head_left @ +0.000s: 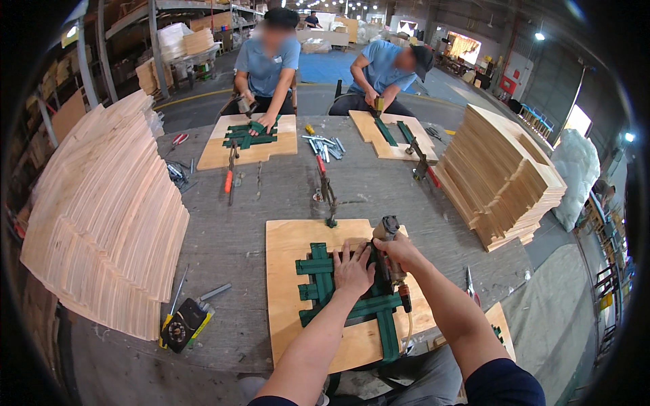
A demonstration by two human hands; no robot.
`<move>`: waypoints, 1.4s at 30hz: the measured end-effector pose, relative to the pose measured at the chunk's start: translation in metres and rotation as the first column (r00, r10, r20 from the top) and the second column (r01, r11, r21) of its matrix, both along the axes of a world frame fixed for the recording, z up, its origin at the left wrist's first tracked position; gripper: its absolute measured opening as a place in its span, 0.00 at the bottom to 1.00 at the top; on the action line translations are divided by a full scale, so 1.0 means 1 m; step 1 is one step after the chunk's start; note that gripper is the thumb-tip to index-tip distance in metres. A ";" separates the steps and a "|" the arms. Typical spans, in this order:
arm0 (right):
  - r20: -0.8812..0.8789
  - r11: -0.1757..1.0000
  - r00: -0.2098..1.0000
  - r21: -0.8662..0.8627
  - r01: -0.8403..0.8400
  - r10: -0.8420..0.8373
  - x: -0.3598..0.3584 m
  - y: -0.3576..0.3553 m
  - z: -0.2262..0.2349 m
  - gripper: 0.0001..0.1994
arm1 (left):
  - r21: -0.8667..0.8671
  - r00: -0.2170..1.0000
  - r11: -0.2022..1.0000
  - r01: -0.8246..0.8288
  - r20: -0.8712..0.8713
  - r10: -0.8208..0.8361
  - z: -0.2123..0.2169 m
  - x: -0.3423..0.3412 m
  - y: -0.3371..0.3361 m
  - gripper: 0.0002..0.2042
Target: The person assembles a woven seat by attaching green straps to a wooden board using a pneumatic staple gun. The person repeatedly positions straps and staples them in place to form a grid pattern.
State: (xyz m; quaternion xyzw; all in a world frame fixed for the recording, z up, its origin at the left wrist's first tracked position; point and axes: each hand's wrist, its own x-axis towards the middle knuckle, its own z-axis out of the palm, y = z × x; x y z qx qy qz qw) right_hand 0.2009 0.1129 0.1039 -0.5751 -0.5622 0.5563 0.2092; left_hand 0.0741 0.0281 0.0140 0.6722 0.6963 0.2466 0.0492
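In front of me lies a plywood board (284, 237) with dark green webbing straps (323, 267) crossing over one another on it. My left hand (353, 272) rests flat on the straps, its fingers spread and pointing away from me. Just right of it, my right hand (401, 253) is wrapped round a pneumatic staple gun (388, 229). An air hose (409, 321) runs down from the gun toward me. The gun's nose is hidden, so I cannot tell whether it touches a strap. One strap end (388, 338) reaches toward the board's near edge.
Tall stacks of plywood panels stand at left (108, 223) and right (501, 179). A red-handled clamp (325, 183) stands beyond my board. Staple strips (325, 147), a black-and-yellow tool (184, 325) and scissors (472, 285) lie around. Two co-workers (267, 68) (382, 64) handle strapped boards opposite.
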 end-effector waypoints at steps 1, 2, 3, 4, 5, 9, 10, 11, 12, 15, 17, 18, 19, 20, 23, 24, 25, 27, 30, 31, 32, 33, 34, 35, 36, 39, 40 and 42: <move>0.000 1.000 1.000 -0.009 -0.001 0.001 0.002 0.002 0.001 0.13 | 0.021 1.000 1.000 0.007 0.025 -0.008 0.000 0.000 -0.002 0.26; -0.005 1.000 1.000 0.014 0.003 -0.003 0.006 0.001 0.000 0.13 | 0.042 0.999 0.999 0.015 0.049 -0.017 -0.001 0.001 -0.003 0.25; -0.014 0.999 1.000 0.035 -0.007 0.007 0.004 -0.001 -0.002 0.13 | 0.089 0.998 0.996 0.007 0.066 -0.013 -0.002 0.000 -0.004 0.24; -0.022 0.998 1.000 0.055 -0.015 0.016 0.002 -0.003 -0.003 0.13 | 0.135 0.996 0.991 0.000 0.083 -0.011 -0.003 -0.002 -0.004 0.23; -0.055 0.999 0.998 0.054 0.001 0.002 -0.001 -0.002 -0.005 0.12 | 0.181 0.995 0.983 -0.008 0.101 -0.011 -0.004 -0.003 -0.003 0.22; 0.019 0.997 1.000 0.078 -0.014 0.013 -0.011 -0.005 0.000 0.11 | 0.208 0.991 0.977 -0.033 0.131 0.005 -0.009 -0.008 -0.003 0.20; 0.018 0.997 1.000 0.069 -0.022 0.020 -0.008 -0.005 0.000 0.11 | 0.210 0.989 0.977 -0.033 0.148 0.002 -0.009 -0.006 -0.004 0.20; 0.017 0.998 0.999 0.060 -0.030 0.029 -0.007 -0.004 0.001 0.11 | 0.211 0.986 0.977 -0.035 0.164 0.000 -0.009 -0.006 -0.004 0.19; 0.002 0.997 0.999 0.061 -0.045 0.045 -0.009 -0.007 0.000 0.11 | 0.213 0.984 0.976 -0.034 0.177 -0.005 -0.009 -0.007 -0.005 0.19; 0.000 0.995 0.997 0.064 -0.072 0.072 -0.015 -0.011 -0.001 0.11 | 0.223 0.979 0.974 -0.037 0.206 -0.010 -0.010 -0.010 -0.005 0.18; 0.056 0.996 0.997 0.065 -0.062 0.059 -0.018 -0.010 -0.003 0.11 | 0.235 0.977 0.971 -0.044 0.215 -0.008 -0.009 -0.008 -0.005 0.17; 0.054 0.996 0.996 0.053 -0.072 0.069 -0.016 -0.009 -0.003 0.11 | 0.238 0.974 0.970 -0.049 0.227 -0.006 -0.009 -0.007 -0.004 0.17; 0.051 0.996 0.996 0.041 -0.081 0.078 -0.012 -0.008 -0.003 0.12 | 0.241 0.971 0.969 -0.054 0.239 -0.006 -0.009 -0.005 -0.005 0.16; 0.049 0.996 0.995 0.028 -0.088 0.086 -0.009 -0.007 -0.003 0.12 | 0.243 0.968 0.968 -0.057 0.251 -0.006 -0.009 -0.003 -0.004 0.16; 0.085 0.984 0.990 0.126 -0.127 0.116 -0.022 -0.015 0.000 0.11 | 0.307 0.967 0.946 -0.105 0.255 0.024 -0.014 -0.014 -0.001 0.16; 0.103 0.985 0.988 0.116 -0.126 0.114 -0.019 -0.014 -0.001 0.11 | 0.307 0.964 0.946 -0.102 0.264 0.018 -0.014 -0.011 0.000 0.16; 0.122 0.986 0.986 0.106 -0.126 0.113 -0.017 -0.012 0.000 0.11 | 0.307 0.962 0.946 -0.100 0.274 0.013 -0.013 -0.009 0.000 0.16; 0.107 0.988 0.989 0.104 -0.111 0.099 -0.013 -0.010 0.000 0.11 | 0.320 0.959 0.942 -0.097 0.283 0.002 -0.012 -0.007 0.000 0.16; 0.061 0.990 0.996 0.117 -0.073 0.066 -0.014 -0.012 0.000 0.11 | 0.369 0.960 0.924 -0.100 0.281 -0.008 -0.012 -0.011 -0.001 0.15; 0.086 0.992 0.995 0.105 -0.063 0.054 -0.016 -0.015 0.002 0.11 | 0.382 0.959 0.918 -0.106 0.282 -0.006 -0.014 -0.013 -0.001 0.15; 0.112 0.994 0.993 0.094 -0.053 0.042 -0.021 -0.015 0.005 0.11 | 0.396 0.959 0.911 -0.113 0.284 -0.004 -0.015 -0.016 -0.001 0.14; 0.189 0.983 0.979 0.152 -0.104 0.075 -0.013 -0.008 0.005 0.11 | 0.433 0.963 0.894 -0.111 0.271 -0.012 -0.013 -0.012 0.003 0.14; 0.166 0.988 0.984 0.126 -0.089 0.067 -0.006 -0.008 0.001 0.11 | 0.414 0.959 0.905 -0.102 0.281 -0.021 -0.013 -0.007 0.001 0.14; 0.143 0.992 0.988 0.100 -0.073 0.059 0.001 -0.009 -0.004 0.11 | 0.394 0.956 0.914 -0.092 0.292 -0.030 -0.014 -0.002 -0.002 0.14; 0.109 0.993 0.991 0.083 -0.085 0.075 -0.007 -0.008 -0.002 0.11 | 0.382 0.957 0.918 -0.103 0.291 -0.014 -0.014 -0.007 -0.002 0.14; 0.132 0.992 0.990 0.109 -0.056 0.042 -0.001 -0.010 0.003 0.12 | 0.398 0.959 0.912 -0.098 0.284 -0.021 -0.013 -0.007 0.004 0.13; 0.144 0.992 0.989 0.111 -0.050 0.034 0.008 -0.010 0.001 0.12 | 0.391 0.955 0.917 -0.075 0.293 -0.047 -0.014 -0.001 0.003 0.13; 0.153 0.995 0.988 0.088 -0.047 0.033 0.013 -0.007 0.003 0.14 | 0.379 0.955 0.920 -0.095 0.294 -0.023 -0.014 -0.001 0.002 0.13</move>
